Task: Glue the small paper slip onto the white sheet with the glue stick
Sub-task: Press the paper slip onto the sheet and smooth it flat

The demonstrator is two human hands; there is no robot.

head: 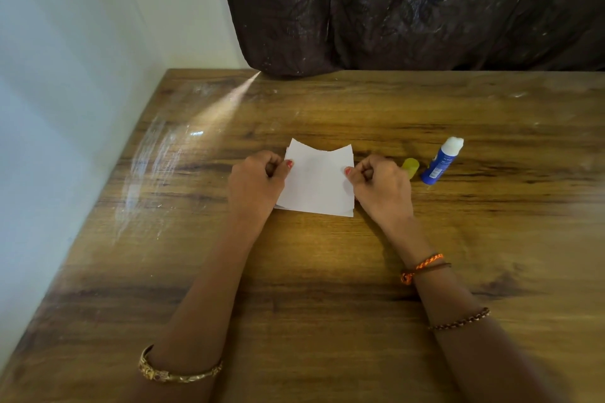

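My wooden table [327,271] carries a streak of glare near its far left corner. A dark crumpled curtain [409,3] hangs just behind the table's far edge, and a pale wall [82,42] runs along the table's left side.

Right of the right hand [381,188], 2 obstacles (cap [410,167], glue stick [441,161]); bare table [196,255] elsewhere.

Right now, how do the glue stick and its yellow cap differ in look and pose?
The glue stick is blue with a label and a white tip exposed; the cap is plain yellow. The glue stick is much longer than the cap. The glue stick shows whole, while the right hand hides part of the cap. Both rest apart on the table, right of the paper, untouched by either hand.
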